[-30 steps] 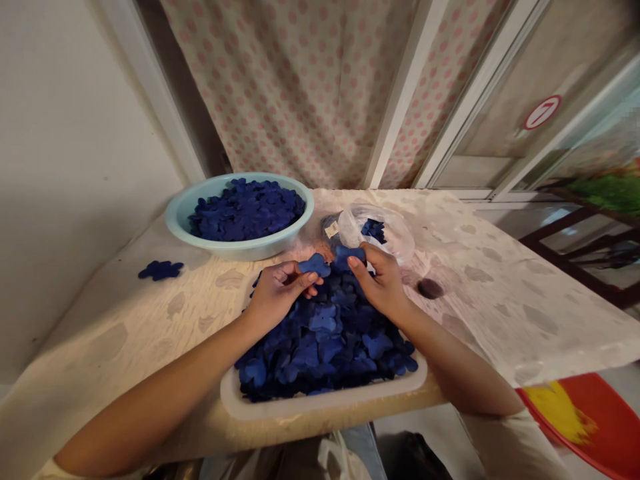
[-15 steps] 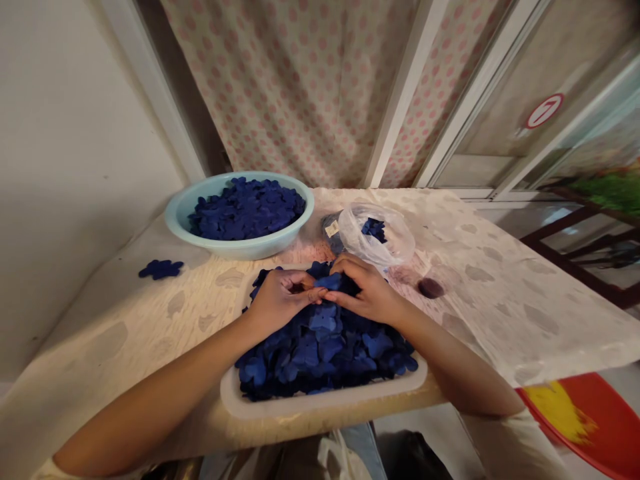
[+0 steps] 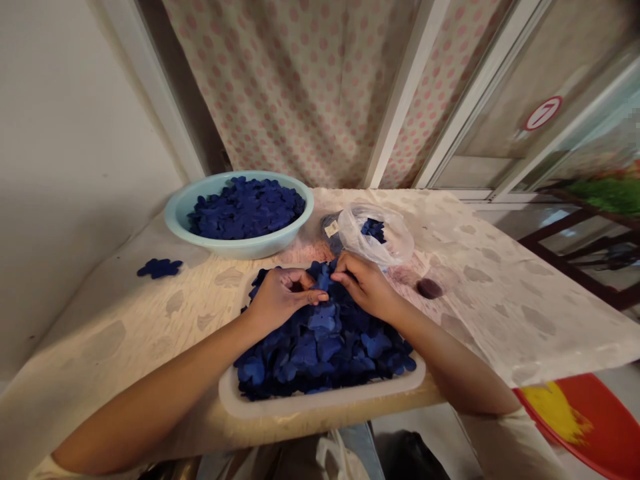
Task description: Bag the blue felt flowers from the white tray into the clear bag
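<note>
Over the far half of a white tray (image 3: 230, 393) heaped with blue flower-shaped petal pieces (image 3: 307, 350), my two hands work close together. Thumb and fingers of my left hand (image 3: 283, 295) pinch a blue petal piece (image 3: 323, 277) from its near left side. My right hand (image 3: 367, 283) is closed in a pinch at the right edge of that same piece, its fingertips slightly apart from the left ones. Whether a smaller item sits between the right fingertips is too small to tell.
A light-blue basin (image 3: 235, 250) full of blue petal pieces stands at the back left. Behind the tray is an open plastic bag (image 3: 400, 240) with more inside. A dark round object (image 3: 429, 288) lies at right, a loose blue flower (image 3: 160, 268) at left. A red container (image 3: 600, 413) sits below the table edge.
My right fingertips have drawn slightly away from my left ones, and the blue piece between them has turned more upright. My left hand stays nearly in place.
</note>
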Available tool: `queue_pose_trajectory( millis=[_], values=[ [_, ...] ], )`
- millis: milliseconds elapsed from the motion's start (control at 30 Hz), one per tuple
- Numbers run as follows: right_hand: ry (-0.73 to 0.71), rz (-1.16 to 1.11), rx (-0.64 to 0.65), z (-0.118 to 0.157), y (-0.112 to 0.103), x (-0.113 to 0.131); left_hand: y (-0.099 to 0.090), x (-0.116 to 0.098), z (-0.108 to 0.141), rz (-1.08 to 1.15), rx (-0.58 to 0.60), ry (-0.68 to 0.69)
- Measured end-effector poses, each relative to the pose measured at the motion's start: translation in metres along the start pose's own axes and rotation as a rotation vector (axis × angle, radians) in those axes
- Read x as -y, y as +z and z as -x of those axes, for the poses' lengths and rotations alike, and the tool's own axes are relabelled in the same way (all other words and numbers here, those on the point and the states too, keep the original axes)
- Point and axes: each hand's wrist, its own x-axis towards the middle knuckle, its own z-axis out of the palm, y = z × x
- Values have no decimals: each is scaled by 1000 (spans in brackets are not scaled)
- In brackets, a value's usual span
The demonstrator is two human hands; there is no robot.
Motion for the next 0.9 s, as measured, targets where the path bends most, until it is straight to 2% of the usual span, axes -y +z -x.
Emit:
queue_pose_trajectory(
  millis=[133,267,467,600,733,900],
  values=[
    [92,15,-126,-1,-1,-9,-1,2,0,-42,-29,-31],
    [77,-32,-140,0,-2,-9,0,7,-1,-32,-40,-61],
    [1,-80,-160,1,-1,-1,3,2,0,-111,17,93],
    [-46,-6,-72,2,0,3,3,0,3,-173,64,188],
    [-132,85,34,2,0,6,1,4,1,-238,-11,250],
    [-69,108,26,3,-4,8,-2,3,-1,-265,-20,256]
  ],
)
